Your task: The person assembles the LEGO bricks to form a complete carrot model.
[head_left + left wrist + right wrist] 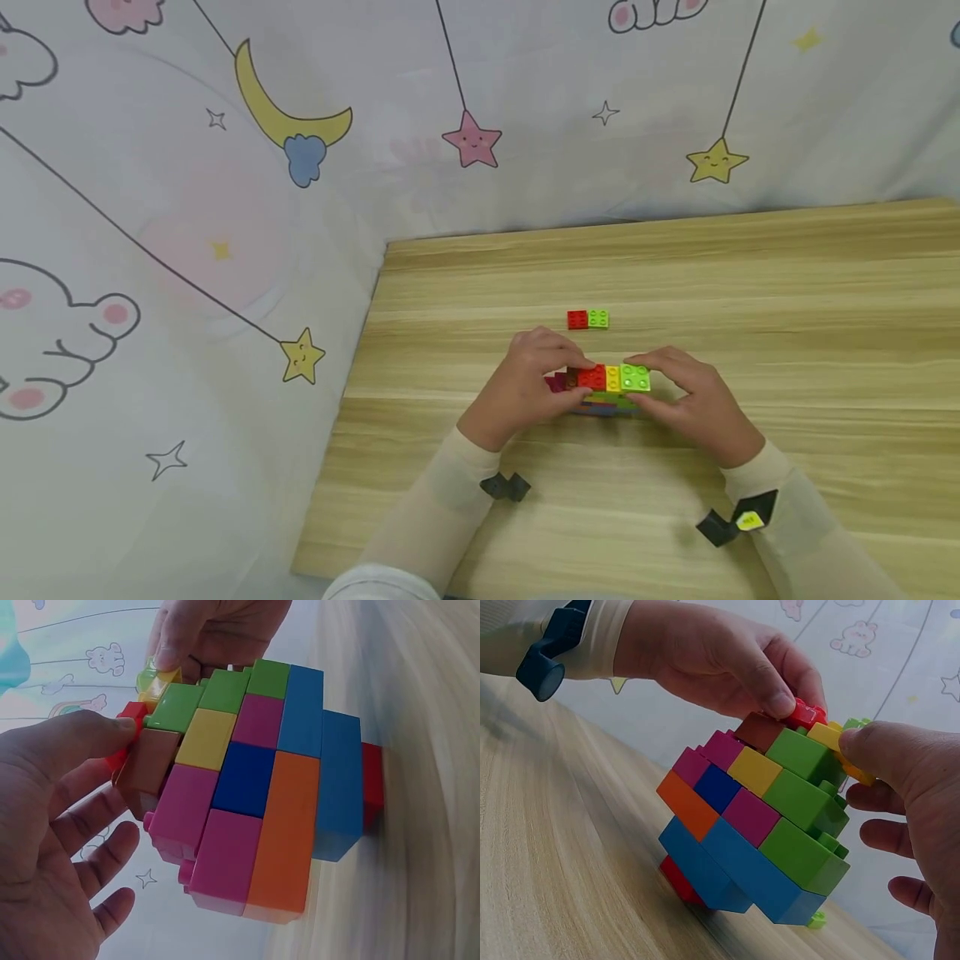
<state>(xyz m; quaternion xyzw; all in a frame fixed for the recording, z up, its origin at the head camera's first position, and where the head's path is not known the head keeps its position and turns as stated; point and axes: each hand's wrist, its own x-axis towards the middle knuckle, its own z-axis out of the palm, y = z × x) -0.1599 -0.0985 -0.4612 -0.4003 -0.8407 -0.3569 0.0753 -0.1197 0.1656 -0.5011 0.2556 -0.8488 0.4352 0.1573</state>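
Note:
A structure of stacked building bricks (603, 402) stands on the table between both hands, widening in stepped rows above its base. Its side shows blue, orange, magenta, yellow, green and brown bricks, with a red brick (373, 784) at the bottom. My left hand (528, 379) pinches a red brick (592, 377) on the top row between thumb and index finger. The right hand (697, 404) pinches a light green brick (635, 378) at the row's other end. Between these two sits a yellow brick (613, 378). In the right wrist view my right thumb partly hides the light green brick.
Behind the structure, a red brick (577, 320) and a light green brick (598, 319) lie side by side on the wooden table (750, 283). A patterned white cloth (540, 183) hangs along the table's back and left edges.

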